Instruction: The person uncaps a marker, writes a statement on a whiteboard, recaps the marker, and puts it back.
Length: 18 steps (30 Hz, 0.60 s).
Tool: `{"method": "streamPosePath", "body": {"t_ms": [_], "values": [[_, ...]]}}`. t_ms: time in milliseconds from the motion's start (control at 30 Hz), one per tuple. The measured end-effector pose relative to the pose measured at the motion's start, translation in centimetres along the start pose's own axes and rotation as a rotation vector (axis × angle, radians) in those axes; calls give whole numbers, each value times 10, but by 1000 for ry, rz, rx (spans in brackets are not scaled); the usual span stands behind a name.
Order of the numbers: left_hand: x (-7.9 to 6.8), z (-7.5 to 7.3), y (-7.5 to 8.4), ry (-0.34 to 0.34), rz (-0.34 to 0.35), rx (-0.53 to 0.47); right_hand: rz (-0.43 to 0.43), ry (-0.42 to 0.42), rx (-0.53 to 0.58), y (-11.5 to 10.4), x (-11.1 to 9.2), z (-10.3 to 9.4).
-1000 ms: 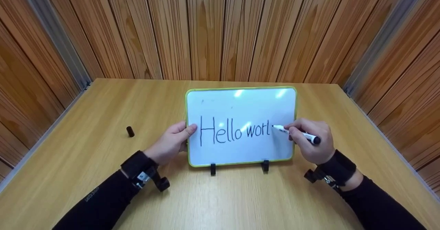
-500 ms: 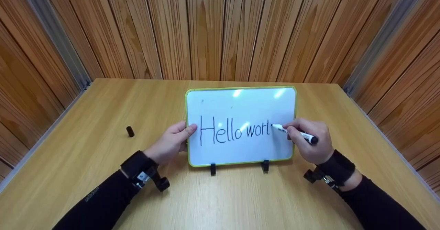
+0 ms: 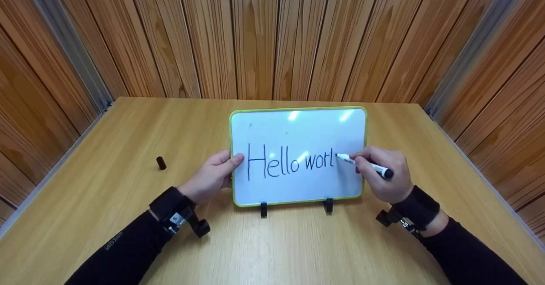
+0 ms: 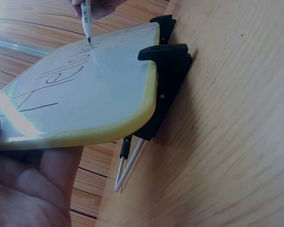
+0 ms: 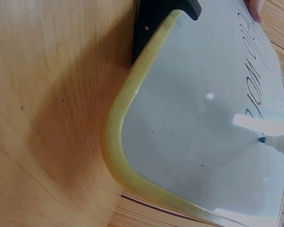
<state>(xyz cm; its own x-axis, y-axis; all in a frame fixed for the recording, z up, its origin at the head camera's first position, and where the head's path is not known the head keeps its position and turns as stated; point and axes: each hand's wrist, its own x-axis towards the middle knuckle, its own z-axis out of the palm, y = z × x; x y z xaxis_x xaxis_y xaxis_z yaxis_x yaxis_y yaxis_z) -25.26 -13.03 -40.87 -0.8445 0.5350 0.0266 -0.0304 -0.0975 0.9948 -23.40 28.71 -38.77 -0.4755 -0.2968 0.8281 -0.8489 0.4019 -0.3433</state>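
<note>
A whiteboard with a yellow-green rim leans on a stand with two black front hooks. Black handwriting on it reads "Hello worl". My left hand grips the board's left edge, thumb on the front face and fingers behind, partly hidden. In my right hand a white marker with a black end is pinched between thumb and fingers. Its dark tip is at the board just right of the last letter; whether it touches I cannot tell. The right wrist view shows the marker at its right edge.
A black marker cap stands on the wooden table, left of the board. Wood-panelled walls enclose the table at the back and both sides. Behind the board, a bent metal leg of the stand props it on the table.
Over the last second, my right hand and the marker tip have shifted slightly left toward the last letter. The left hand keeps its grip on the board, and the writing looks the same.
</note>
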Motion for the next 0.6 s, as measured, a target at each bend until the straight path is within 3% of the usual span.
{"method": "streamPosePath", "body": {"t_ms": [600], "values": [[0,-1,0,-1,-2,0,5,1,2,0,0,0]]}}
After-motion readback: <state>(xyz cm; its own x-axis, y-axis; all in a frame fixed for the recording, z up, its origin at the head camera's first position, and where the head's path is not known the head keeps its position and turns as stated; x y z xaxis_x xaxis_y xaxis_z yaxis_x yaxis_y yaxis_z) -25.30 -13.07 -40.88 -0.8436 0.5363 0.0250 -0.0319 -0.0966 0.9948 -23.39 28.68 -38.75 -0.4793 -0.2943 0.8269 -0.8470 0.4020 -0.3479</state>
